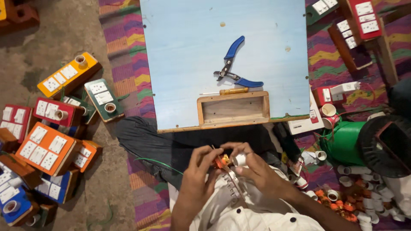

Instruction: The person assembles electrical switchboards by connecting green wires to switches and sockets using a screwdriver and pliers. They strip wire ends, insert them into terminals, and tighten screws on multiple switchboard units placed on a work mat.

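Orange-and-white lamp holder [229, 161] at 6 o'clock over the lap, pinched by left hand [198, 171] and right hand [252, 169] fingers. Could slip, probably — small part, fingertip grip only.

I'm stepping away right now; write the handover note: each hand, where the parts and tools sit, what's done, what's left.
Left hand: fingers pinching the orange lamp holder part over the lap.
Right hand: holding the white holder piece against it.
Pliers and screwdriver lie unused on the blue board, beside the empty wooden box.
Done: painted switch boards lie to the left.
Left: the two parts are not visibly joined; the box is unfitted.
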